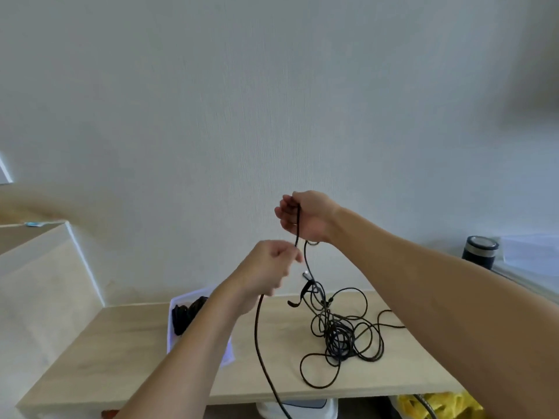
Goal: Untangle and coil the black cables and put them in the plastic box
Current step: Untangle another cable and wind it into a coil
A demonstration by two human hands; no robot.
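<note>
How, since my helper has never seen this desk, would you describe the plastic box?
Find the light wooden tabletop against the white wall. On its left part sits the plastic box, low and translucent white. Unlike the loose cable tangle to its right, it is a container and holds a bundled black cable.

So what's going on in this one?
A person holds a black cable up above the table: the right hand grips it high, the left hand pinches it lower, and its slack trails off the front edge. A tangled pile of cables lies on the table. The plastic box already holds some coiled cable.
</note>
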